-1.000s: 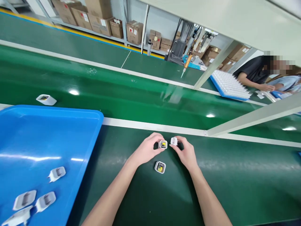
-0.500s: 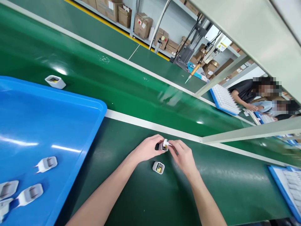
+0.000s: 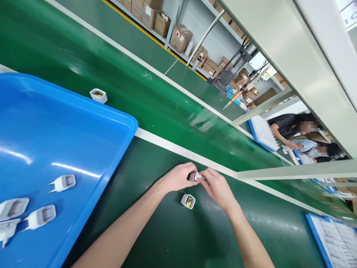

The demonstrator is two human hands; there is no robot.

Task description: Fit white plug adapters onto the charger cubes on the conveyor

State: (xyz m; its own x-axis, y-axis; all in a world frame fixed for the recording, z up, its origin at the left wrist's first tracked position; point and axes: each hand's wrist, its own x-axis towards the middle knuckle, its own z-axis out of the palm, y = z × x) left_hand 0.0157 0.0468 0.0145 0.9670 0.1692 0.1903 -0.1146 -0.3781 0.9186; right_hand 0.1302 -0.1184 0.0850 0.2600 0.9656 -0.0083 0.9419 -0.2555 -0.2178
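Observation:
My left hand pinches a small white charger housing over the green table. Opposite it, the fingers of my right hand grip a white plug cap, which meets the open end of that housing. Whether the cap is seated cannot be made out, since my fingers cover part of it. Just below my hands stands a second charger housing, its open top showing something yellow and dark inside.
A blue tray at left bears several white plug caps. Beyond its rim, another open housing sits on the green belt. A metal post crosses at right, near a blue tray of white parts. Two people work farther back.
The plug cap has turned and moved down from above the housing's opening to against its open end. The view has shifted and tilted slightly.

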